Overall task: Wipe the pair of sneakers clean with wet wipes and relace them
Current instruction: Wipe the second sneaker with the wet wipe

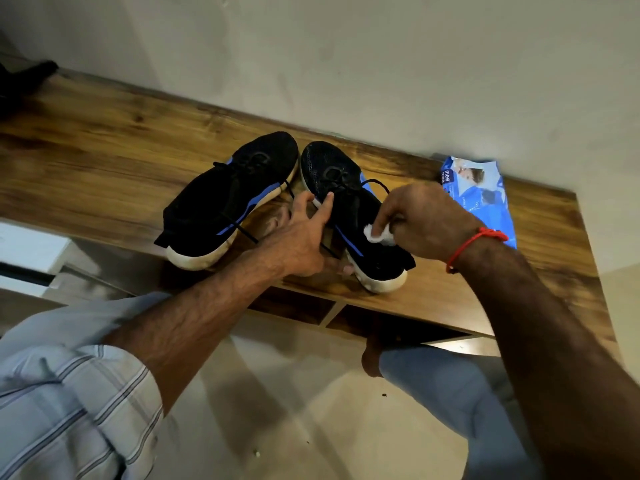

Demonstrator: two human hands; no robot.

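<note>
A wooden shelf (pixel 104 140) holds two black sneakers side by side. The right sneaker (pixel 349 202) lies just left of the blue wipes pack (pixel 485 188). The left hand (pixel 304 237) grips its sole edge; the right hand (pixel 426 216) pinches a bunched white wipe (pixel 377 233) against its upper. Loose laces could snag the wipe.

I see a wooden tabletop (pixel 114 147) with dark grain running slantwise across my view, its far edge set against a plain off-white wall (pixel 346 46). Under its near edge there are open cubbies (pixel 304 308) split by a thin divider. Below lies a glossy pale floor (pixel 277 393) with soft reflections and a few small crumbs. At far left something dark (pixel 20 84) sits on the wood, too blurred to make out. The light is warm and dim.
</note>
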